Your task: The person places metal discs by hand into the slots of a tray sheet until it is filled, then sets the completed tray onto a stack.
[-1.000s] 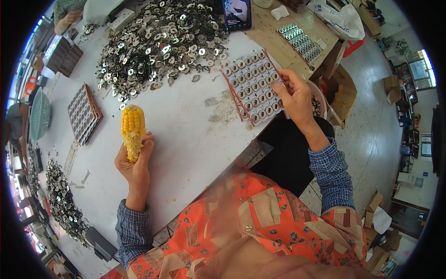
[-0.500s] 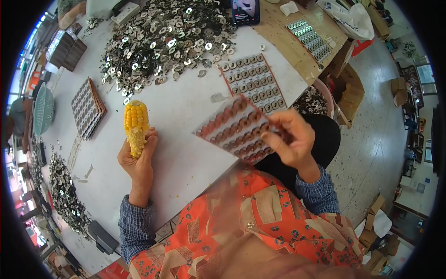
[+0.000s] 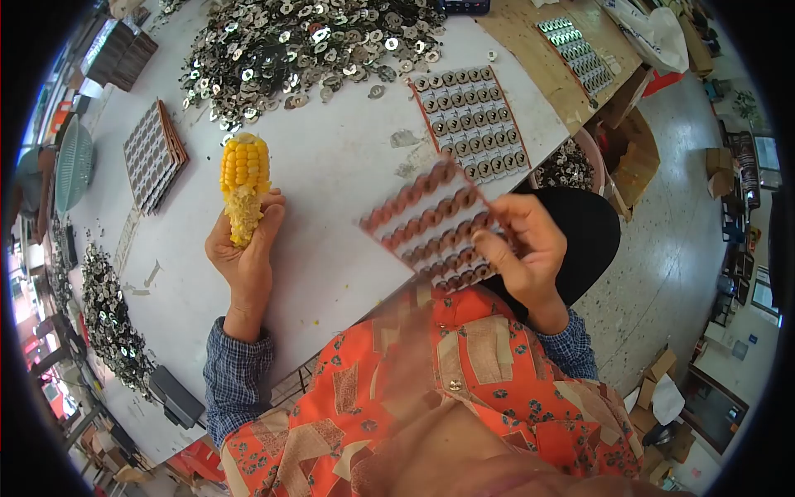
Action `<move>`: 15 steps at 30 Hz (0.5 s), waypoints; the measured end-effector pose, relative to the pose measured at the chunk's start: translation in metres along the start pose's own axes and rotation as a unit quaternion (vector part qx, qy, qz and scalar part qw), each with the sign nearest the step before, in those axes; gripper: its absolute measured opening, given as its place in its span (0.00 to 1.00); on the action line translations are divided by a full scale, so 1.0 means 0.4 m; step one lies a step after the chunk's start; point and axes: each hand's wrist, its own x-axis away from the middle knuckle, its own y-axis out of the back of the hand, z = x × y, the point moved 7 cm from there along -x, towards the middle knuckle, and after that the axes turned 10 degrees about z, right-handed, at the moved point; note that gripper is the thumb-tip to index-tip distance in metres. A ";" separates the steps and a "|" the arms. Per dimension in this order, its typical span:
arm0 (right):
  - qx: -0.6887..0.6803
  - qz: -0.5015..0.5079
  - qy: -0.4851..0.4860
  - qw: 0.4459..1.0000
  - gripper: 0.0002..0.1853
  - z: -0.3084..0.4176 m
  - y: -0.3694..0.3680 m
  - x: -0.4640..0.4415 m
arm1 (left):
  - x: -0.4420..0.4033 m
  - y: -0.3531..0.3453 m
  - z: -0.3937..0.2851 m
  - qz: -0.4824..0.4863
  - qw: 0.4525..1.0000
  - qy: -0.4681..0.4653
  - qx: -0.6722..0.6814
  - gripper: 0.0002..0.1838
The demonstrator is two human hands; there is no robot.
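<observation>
My left hand (image 3: 247,253) is closed round the lower end of a partly eaten corn cob (image 3: 246,174), held upright over the white table (image 3: 319,195). Yellow kernels remain on its top half. In my right hand (image 3: 528,253) a square tray of round metal parts (image 3: 435,224) is pinched at its right edge, tilted above the table's front edge and slightly blurred. Just behind it, a second tray of the same kind (image 3: 472,120) lies flat on the table.
A large heap of metal discs (image 3: 306,54) covers the back. Stacked trays (image 3: 153,157) stand at the left, near a green basket (image 3: 74,163) and another heap (image 3: 112,319). A pink tub of parts (image 3: 571,166) and a cardboard box (image 3: 633,153) are at the right.
My right hand has lifted one tray off the other and brought it left and toward my body, tilting it. The other tray stays on the table. My left hand still holds the cob.
</observation>
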 end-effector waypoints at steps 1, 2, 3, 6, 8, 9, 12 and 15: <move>-0.028 -0.031 -0.019 0.999 0.16 -0.005 0.009 -0.005 | 0.001 -0.001 -0.002 0.000 1.000 0.001 0.002 0.06; -0.047 -0.028 -0.021 0.998 0.15 0.000 0.015 -0.016 | 0.000 -0.001 -0.002 0.000 1.000 0.001 0.004 0.06; -0.060 -0.040 -0.031 0.997 0.15 0.000 0.027 -0.025 | 0.001 -0.001 0.000 0.000 1.000 0.003 0.006 0.06; -0.091 -0.082 -0.057 0.991 0.16 -0.014 0.062 -0.053 | 0.001 0.004 0.007 -0.001 1.000 0.002 -0.002 0.07; -0.086 -0.123 -0.043 0.988 0.16 -0.018 0.090 -0.088 | 0.001 0.005 0.009 0.000 1.000 0.004 -0.006 0.07; -0.084 -0.145 -0.037 0.985 0.16 -0.023 0.105 -0.106 | 0.001 0.006 0.010 0.000 1.000 0.005 -0.005 0.07; 0.051 -0.175 -0.048 0.982 0.16 -0.060 0.143 -0.162 | 0.002 0.008 0.012 0.001 1.000 0.007 0.000 0.07; 0.320 -0.160 -0.102 0.928 0.23 -0.052 0.155 -0.179 | 0.001 0.007 0.009 0.001 1.000 0.000 0.005 0.07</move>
